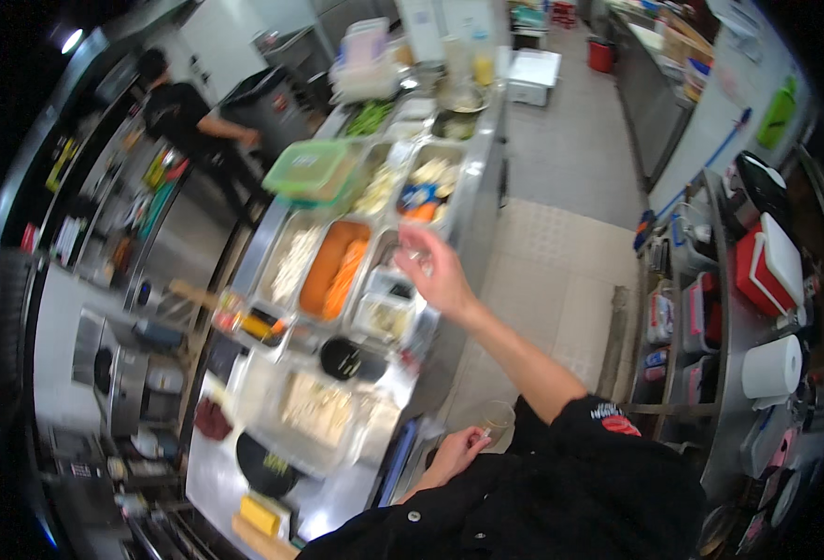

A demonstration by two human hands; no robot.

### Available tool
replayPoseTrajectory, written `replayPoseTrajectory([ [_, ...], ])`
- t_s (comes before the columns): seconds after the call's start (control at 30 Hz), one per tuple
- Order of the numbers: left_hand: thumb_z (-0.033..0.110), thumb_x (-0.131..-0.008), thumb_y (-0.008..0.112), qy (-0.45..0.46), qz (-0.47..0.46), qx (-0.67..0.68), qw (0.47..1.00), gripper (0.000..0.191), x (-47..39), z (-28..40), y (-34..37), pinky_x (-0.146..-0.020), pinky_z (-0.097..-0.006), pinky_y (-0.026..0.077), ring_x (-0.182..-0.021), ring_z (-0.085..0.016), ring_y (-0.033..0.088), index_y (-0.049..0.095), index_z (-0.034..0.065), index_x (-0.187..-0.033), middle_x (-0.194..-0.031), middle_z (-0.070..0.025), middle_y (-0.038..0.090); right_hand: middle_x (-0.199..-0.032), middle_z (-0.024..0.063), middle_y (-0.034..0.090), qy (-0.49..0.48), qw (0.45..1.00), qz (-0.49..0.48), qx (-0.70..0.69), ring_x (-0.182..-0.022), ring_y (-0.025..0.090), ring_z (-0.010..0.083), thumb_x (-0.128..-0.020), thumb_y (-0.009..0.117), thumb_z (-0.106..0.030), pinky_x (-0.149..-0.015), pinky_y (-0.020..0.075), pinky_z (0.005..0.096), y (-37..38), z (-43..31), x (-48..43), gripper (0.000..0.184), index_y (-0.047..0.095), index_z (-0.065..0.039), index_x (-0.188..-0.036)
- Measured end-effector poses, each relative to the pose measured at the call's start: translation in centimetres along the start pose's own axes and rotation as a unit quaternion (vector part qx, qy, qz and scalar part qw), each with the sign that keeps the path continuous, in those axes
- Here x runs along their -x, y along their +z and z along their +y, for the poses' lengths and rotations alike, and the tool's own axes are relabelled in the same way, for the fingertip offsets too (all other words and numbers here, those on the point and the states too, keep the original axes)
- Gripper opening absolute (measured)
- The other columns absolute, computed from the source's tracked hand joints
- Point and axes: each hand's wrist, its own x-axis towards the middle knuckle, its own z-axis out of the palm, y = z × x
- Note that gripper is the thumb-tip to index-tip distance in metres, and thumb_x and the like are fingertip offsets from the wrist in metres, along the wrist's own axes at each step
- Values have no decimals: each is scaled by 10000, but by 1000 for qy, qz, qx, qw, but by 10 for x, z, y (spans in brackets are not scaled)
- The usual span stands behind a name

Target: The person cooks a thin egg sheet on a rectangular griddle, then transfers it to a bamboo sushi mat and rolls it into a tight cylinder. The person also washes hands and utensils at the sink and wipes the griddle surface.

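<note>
My left hand point(454, 453) is low beside my body, fingers pinched at the rim of a clear cup point(500, 416). My right hand point(433, 271) is stretched over the counter's near edge, blurred, thumb and fingers curled; whether anything is between them I cannot tell. Close to it are a small tub of pale food point(386, 318) and a steel pan with white pieces and a blue packet point(428, 180). Left of it, an orange tray point(335, 273) contains shredded orange vegetable, next to a tray of white strips point(291, 264).
A green-lidded tub point(311, 170) stands on farther pans. Nearer are a clear bin of pale food point(317, 413), black round lids point(266, 463) and a yellow block point(260, 516). Another person point(191, 126) is across the counter. Shelving point(716, 294) lines the right; tiled floor point(545, 280) lies between.
</note>
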Motion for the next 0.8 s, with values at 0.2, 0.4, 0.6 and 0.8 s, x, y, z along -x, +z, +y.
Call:
replayPoseTrajectory([
  [0.2,370,-974,658,-58,-3,-31,998,356,-223,128,44,-627,-373,509,-651,-226,659,676,42,-1111,-727,-110,689,-1143,50,635,187,973,138,-1,-916,637,113,-991,647,-151,-726,542,269,-283,48,-13,374,570,-58,-1345],
  [0.4,343,-998,644,-125,-59,119,983,428,-435,203,57,-537,-275,483,-586,-113,619,547,19,-1261,-715,-58,687,-1026,20,653,240,921,306,38,-795,616,94,-986,659,-204,-655,527,246,-537,170,-70,296,639,-72,-1251],
  [0.6,308,-1006,640,-244,-46,265,932,397,-682,240,66,-584,-270,551,-643,-118,639,499,42,-1266,-869,-62,707,-817,92,701,397,809,321,291,-732,659,186,-944,660,-295,-662,544,358,-719,324,3,308,683,-6,-1048],
  [0.8,307,-1009,625,-280,-51,336,898,348,-911,345,52,-626,-283,580,-683,-127,660,495,75,-1232,-935,-51,698,-1017,207,729,712,661,105,215,-965,699,372,-909,641,-345,-816,547,456,-777,353,8,399,689,-11,-1122],
])
